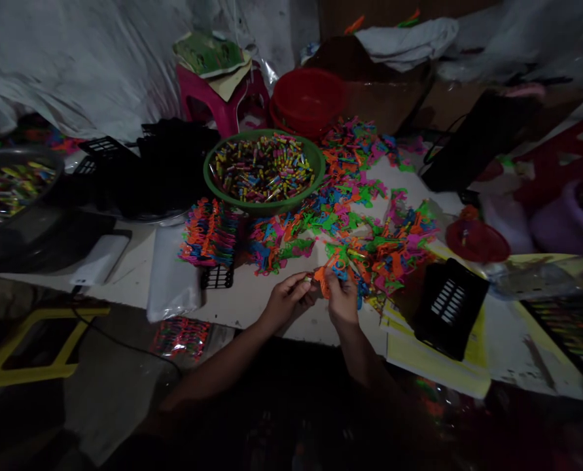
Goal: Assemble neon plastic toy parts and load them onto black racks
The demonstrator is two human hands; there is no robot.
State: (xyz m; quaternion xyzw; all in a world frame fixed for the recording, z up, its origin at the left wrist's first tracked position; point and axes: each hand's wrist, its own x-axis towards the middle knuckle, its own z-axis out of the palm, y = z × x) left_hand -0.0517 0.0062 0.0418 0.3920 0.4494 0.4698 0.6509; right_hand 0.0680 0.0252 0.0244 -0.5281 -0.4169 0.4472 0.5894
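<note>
In the head view, the left hand (pixel 284 301) was closed narrowly, with a small pale piece (pixel 309 279) pinched at the fingertips. The right hand (pixel 343 301) was likewise drawn narrow, and an orange plastic piece (pixel 322 281) was gripped on its inner side, facing the left fingertips. Whether further pieces were enclosed in the right palm could not be told. The pinch grips were probably adopted because parts this small called for fingertip control; both hands were brought close together above the front of the table (pixel 252 301), so that the two held parts lay nearly in contact.

The orange piece was located between the hands, at the right fingertips and just beside the small pale piece. The loose pile of coloured plastic pieces (pixel 340 222) was spread just beyond the right hand, presumably for short reach. The green basin (pixel 207 173), filled with small coloured cylinders (pixel 266 167), was set farther ahead of the left hand; its raised rim likely served to contain them. To the left of the left hand, the stacked plastic pieces (pixel 210 232) were laid in rows, apparently for orderly grouping. The black tray (pixel 468 288) was placed well to the right of the right hand.
</note>
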